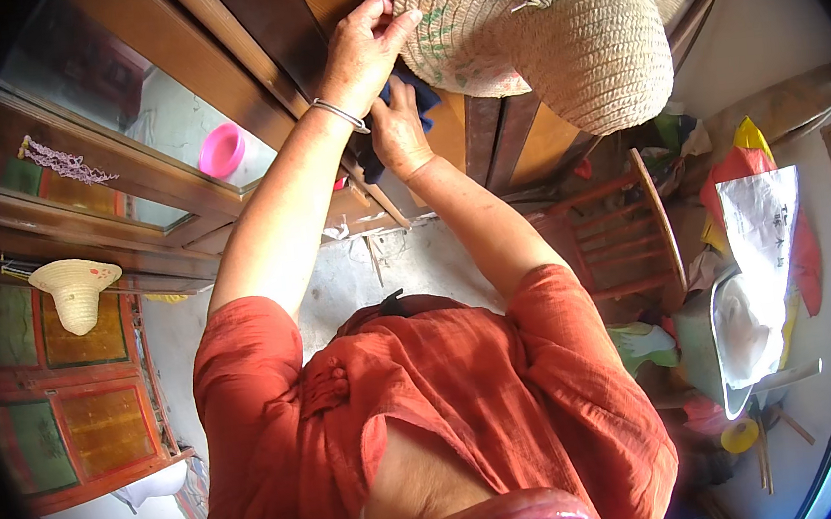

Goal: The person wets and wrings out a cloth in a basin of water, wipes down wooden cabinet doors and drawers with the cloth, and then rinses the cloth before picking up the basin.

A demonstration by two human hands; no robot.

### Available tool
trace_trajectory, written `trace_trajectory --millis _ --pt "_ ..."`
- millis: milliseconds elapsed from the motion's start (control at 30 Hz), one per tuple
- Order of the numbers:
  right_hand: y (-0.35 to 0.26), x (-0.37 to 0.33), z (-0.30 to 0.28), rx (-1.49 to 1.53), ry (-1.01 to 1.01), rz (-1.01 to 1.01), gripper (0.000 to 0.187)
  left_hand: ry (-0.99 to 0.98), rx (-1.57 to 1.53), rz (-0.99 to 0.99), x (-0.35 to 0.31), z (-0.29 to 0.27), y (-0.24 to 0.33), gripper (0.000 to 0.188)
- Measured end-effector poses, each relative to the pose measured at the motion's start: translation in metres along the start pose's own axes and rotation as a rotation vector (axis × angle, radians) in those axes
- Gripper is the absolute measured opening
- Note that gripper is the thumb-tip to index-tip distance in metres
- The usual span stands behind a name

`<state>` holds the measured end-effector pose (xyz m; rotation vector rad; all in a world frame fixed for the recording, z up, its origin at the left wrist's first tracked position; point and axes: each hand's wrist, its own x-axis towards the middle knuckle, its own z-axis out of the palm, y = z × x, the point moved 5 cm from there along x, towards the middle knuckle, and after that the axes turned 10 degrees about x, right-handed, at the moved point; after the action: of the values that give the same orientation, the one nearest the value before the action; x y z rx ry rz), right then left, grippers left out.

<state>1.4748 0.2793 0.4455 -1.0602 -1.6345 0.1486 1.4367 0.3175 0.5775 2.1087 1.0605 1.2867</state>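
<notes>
A woven straw hat (574, 34) with a tall crown and faded green marks on its brim hangs in front of brown wooden panels at the top. My left hand (366, 54), with a bangle on its wrist, has thumb and fingers closed on the hat's left brim edge. Just below it, my right hand (400, 133) is bent round a dark blue cloth (429, 103) against the wood. Part of that cloth is hidden behind my fingers and wrist.
A wooden chair (623, 229) stands at the right, near a pale basin (706, 347) with a white bag (761, 266). A second straw hat (76, 287) hangs at the left by a red-framed cabinet (102, 430). A pink basin (221, 151) shows in the glass.
</notes>
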Motion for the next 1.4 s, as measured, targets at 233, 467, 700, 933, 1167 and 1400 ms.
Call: trace_trajectory --millis 233,467,700,933,1167,1400 --pt "-0.004 0.031 -0.018 -0.321 0.149 -0.203 0.032 -0.033 -0.179 -0.042 -0.013 -0.003 0.019 0.014" --pt "0.089 0.007 -0.061 -0.068 0.19 0.077 0.049 -0.054 -0.142 -0.03 -0.017 -0.022 0.018 0.008" --pt "0.174 -0.051 -0.052 -0.583 0.191 0.217 0.056 0.081 -0.085 -0.048 -0.002 -0.046 -0.01 0.015" --pt "0.159 -0.086 -0.021 0.028 0.273 0.336 0.052 0.21 0.206 0.059 0.002 -0.052 -0.036 0.02" --pt "0.159 -0.077 -0.058 -0.36 -0.132 0.268 0.038 0.351 0.216 0.074 -0.018 -0.038 0.007 0.025" --pt "0.141 -0.073 -0.064 -0.215 0.342 0.183 0.05 0.192 0.022 -0.108 -0.037 -0.026 -0.021 0.011"
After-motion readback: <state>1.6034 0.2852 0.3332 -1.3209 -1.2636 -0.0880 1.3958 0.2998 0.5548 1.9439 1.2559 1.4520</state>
